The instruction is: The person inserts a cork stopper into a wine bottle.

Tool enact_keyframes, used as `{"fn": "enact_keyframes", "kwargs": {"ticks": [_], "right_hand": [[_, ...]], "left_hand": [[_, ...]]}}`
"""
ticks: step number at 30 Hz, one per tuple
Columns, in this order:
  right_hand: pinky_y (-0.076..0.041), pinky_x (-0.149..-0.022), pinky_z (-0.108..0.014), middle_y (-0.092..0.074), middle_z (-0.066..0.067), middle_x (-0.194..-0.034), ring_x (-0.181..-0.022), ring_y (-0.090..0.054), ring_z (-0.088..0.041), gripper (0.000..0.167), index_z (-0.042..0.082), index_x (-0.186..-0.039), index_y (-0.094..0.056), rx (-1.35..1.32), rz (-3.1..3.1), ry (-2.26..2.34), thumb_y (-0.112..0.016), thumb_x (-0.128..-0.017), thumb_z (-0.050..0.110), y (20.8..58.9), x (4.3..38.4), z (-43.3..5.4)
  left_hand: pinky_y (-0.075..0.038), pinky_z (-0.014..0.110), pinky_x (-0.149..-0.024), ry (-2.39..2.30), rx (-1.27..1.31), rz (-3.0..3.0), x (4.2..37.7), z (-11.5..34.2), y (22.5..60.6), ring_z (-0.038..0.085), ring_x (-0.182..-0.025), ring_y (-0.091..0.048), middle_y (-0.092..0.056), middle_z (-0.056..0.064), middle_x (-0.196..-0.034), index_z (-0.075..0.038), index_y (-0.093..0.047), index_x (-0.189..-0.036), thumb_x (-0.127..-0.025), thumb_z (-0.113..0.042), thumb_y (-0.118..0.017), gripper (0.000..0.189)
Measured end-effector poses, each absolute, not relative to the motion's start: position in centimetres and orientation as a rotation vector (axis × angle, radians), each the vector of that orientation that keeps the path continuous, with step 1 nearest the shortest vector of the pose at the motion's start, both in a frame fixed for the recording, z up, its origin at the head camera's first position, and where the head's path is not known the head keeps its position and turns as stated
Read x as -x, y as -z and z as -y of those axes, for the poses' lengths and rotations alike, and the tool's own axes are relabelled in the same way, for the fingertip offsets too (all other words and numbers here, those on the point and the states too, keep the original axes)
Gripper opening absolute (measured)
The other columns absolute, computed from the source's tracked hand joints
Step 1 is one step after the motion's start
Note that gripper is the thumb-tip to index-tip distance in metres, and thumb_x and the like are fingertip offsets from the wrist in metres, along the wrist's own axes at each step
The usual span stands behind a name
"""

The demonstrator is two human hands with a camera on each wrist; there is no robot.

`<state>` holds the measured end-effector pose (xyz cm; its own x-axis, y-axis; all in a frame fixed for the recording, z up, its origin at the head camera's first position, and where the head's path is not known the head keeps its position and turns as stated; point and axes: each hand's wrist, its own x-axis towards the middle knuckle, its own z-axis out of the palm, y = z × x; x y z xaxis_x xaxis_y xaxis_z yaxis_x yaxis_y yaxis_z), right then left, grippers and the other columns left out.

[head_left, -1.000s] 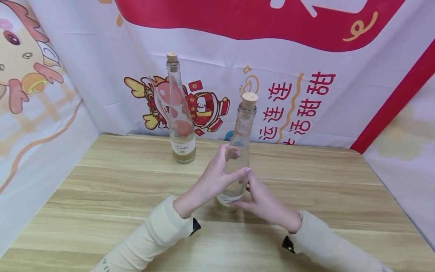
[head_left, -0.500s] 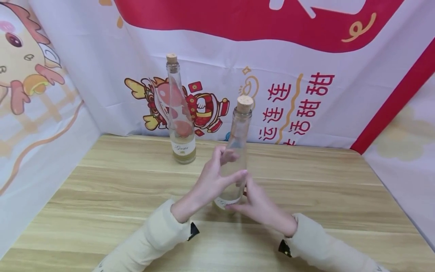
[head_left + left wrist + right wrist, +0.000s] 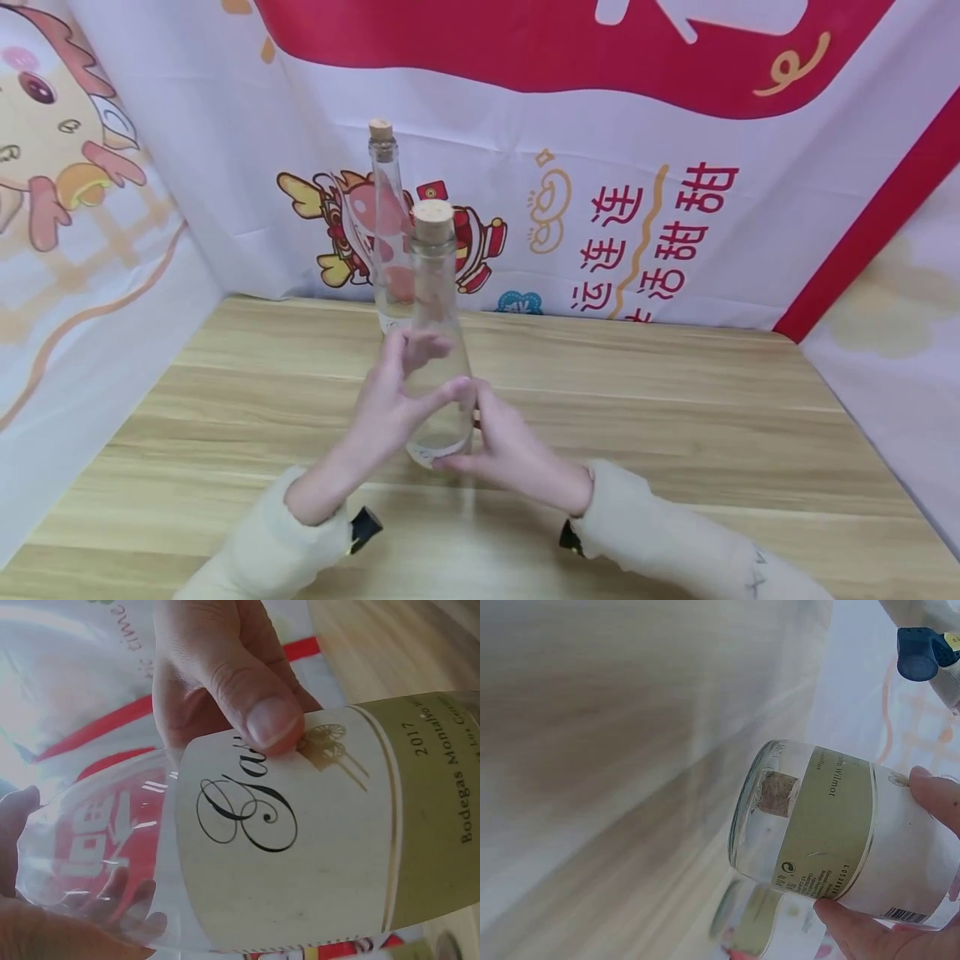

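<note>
A clear glass wine bottle point(image 3: 437, 292), topped by a cork point(image 3: 433, 223), is held between both hands at the middle of the head view. My left hand point(image 3: 390, 392) grips it around the body from the left. Lower down, my right hand point(image 3: 513, 450) holds it near the label from the right. The left wrist view shows its cream and olive label point(image 3: 292, 877), with the right thumb on it. In the right wrist view the base looks raised off the table. Behind it stands a second corked bottle point(image 3: 386, 196), its lower part mostly hidden.
A wood-grain table point(image 3: 637, 400) spreads beneath the hands. Printed cloth point(image 3: 495, 133) hangs behind it, and more cloth walls stand left and right. The second bottle is close to the back edge, left of centre.
Both hands have carried the held bottle to the left, from right of centre to just in front of the standing bottle, which it now partly covers. The standing bottle has not moved.
</note>
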<state>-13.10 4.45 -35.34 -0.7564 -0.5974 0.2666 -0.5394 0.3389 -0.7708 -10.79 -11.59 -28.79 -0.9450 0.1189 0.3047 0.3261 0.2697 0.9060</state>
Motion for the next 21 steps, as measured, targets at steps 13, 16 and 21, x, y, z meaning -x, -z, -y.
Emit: {"fn": "enact_keyframes", "kwargs": {"ticks": [13,16,21], "right_hand": [[-0.044,-0.090,-0.023,-0.051,-0.006,-0.120,-0.108,-0.051,-0.013,0.089,0.010,-0.137,-0.027,1.168,-2.518,1.279,-0.081,-0.068,0.023,32.9,15.6,2.5],[-0.044,-0.089,-0.022,-0.051,-0.005,-0.118,-0.107,-0.051,-0.013,0.084,0.009,-0.134,-0.030,1.171,-2.494,1.281,-0.080,-0.068,0.023,32.6,16.2,3.9],[-0.045,-0.087,-0.021,-0.052,-0.006,-0.117,-0.105,-0.052,-0.013,0.068,0.008,-0.122,-0.039,1.176,-2.500,1.281,-0.079,-0.071,0.025,32.6,17.1,6.1]], "left_hand": [[-0.032,0.042,-0.102,1.597,0.348,2.286,11.1,17.5,26.5,0.022,-0.115,-0.046,-0.052,0.014,-0.118,0.003,-0.033,-0.120,-0.086,-0.007,-0.060,0.044],[-0.035,0.039,-0.100,1.546,0.336,2.275,11.4,18.7,26.1,0.013,-0.110,-0.048,-0.053,0.010,-0.115,0.002,-0.035,-0.121,-0.087,-0.007,-0.059,0.042],[-0.037,0.038,-0.099,1.489,0.301,2.259,12.2,20.7,25.9,0.005,-0.102,-0.050,-0.054,-0.003,-0.110,-0.004,-0.038,-0.123,-0.088,-0.009,-0.058,0.041]]}}
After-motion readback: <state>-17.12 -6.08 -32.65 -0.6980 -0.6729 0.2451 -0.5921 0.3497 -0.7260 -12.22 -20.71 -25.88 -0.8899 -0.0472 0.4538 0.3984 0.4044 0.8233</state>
